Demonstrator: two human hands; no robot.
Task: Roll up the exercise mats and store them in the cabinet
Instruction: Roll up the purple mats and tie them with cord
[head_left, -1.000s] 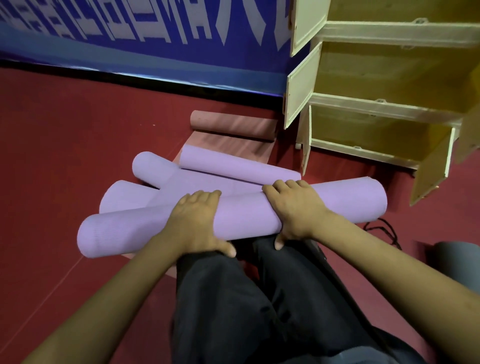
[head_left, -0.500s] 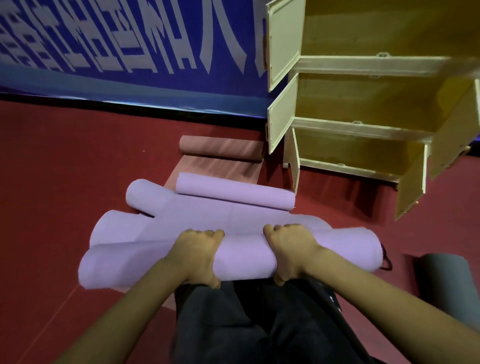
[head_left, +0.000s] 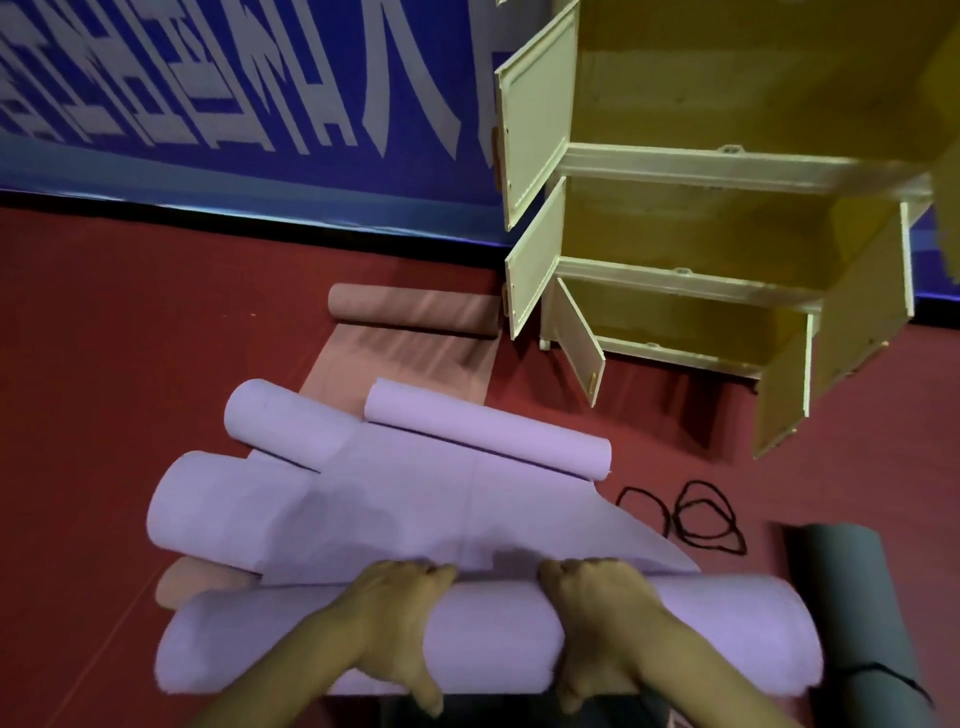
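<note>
Both hands grip the thick purple roll (head_left: 488, 639) nearest the body: left hand (head_left: 395, 618) and right hand (head_left: 597, 613) curl over its top, close together. For a tight roll, spread the hands wider and keep the ends square. Beyond lie loose purple mats (head_left: 395, 483), black bands (head_left: 691, 512) and a grey roll (head_left: 857, 597) to the right. Farther off, bare red floor (head_left: 156, 338) leads to the open cabinet (head_left: 701, 291).
</note>
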